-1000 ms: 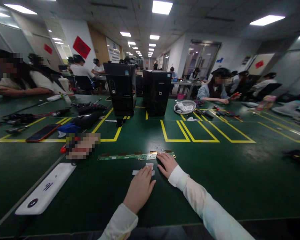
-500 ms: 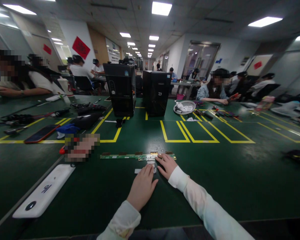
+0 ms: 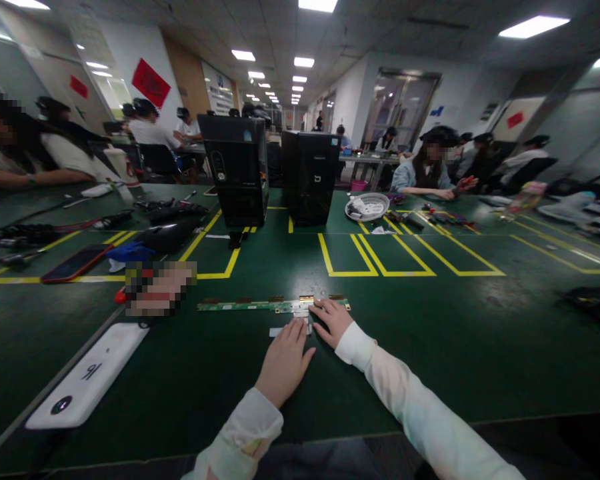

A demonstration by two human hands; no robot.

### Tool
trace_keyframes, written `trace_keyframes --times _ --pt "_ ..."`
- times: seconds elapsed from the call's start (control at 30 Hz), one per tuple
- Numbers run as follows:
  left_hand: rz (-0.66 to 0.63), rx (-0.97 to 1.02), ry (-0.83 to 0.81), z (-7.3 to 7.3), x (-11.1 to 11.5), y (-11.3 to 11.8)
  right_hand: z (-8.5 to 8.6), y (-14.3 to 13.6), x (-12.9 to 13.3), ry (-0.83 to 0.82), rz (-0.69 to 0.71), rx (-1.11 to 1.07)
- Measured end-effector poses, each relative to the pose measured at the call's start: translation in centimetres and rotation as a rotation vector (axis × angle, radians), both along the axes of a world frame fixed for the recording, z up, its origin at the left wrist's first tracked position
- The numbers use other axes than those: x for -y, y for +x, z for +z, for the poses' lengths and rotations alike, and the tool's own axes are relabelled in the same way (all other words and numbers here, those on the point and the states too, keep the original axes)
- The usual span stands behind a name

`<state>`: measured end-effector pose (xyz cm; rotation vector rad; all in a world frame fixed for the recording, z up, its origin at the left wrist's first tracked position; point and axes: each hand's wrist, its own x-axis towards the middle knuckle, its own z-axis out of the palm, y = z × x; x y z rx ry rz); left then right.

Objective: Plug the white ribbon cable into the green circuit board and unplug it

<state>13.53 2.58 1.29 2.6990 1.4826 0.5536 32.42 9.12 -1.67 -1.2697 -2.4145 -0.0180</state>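
A long, thin green circuit board (image 3: 240, 305) lies across the dark green table in front of me, with brownish tabs along its far edge. Near its right end, my right hand (image 3: 336, 325) rests its fingertips on the board, fingers stretched and a little apart. Just below, a white flat strip (image 3: 276, 332) sits on the table, joined by a short pale ribbon that reaches towards the board. My left hand (image 3: 284, 357) lies palm down with fingers stretched over this strip, its thumb apart. The fingers hide part of the strip and ribbon.
Two black computer towers (image 3: 235, 170) stand beyond the board. A white power strip (image 3: 87, 377) and an orange-edged phone (image 3: 77, 263) lie left. Farther right is a white basket (image 3: 367, 207) of small parts. Yellow tape marks the table. Other people sit around.
The whole view has shifted slightly upward with my head. Both hands stay in nearly the same place on the board and strip.
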Motion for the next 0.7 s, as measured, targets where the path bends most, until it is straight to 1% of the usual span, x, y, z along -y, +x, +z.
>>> trace_keyframes --times 0.23,0.47,0.7 --pt "0.011 -0.017 -0.050 0.8 0.2 -0.1 0.7 -0.1 0.3 -0.003 0.005 -0.008" --pt "0.007 -0.046 -0.043 0.8 0.3 0.0 1.6 -0.1 0.6 -0.054 0.006 0.013" --pt "0.017 -0.076 -0.056 1.1 0.3 0.2 1.6 -0.1 0.6 -0.066 0.003 0.014"
